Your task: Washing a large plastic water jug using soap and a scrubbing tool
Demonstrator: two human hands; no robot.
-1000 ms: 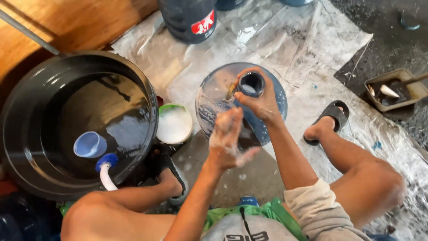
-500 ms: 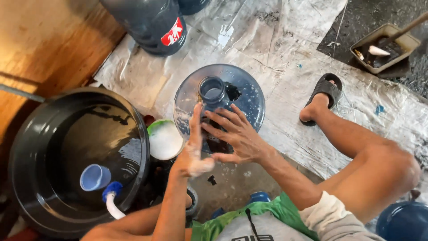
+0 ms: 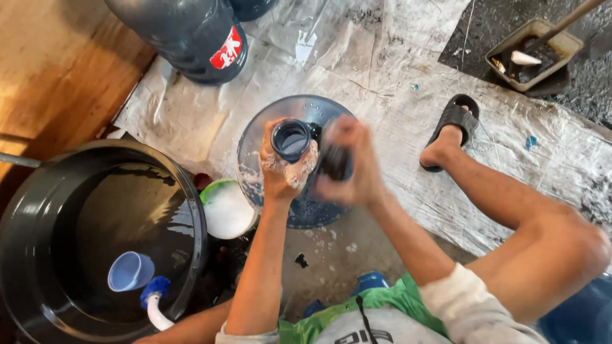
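Bottle neck in soapy left hand

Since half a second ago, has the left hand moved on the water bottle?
Yes. The left hand has gone from beside the right hand, below the bottle neck, up to wrap round the neck.
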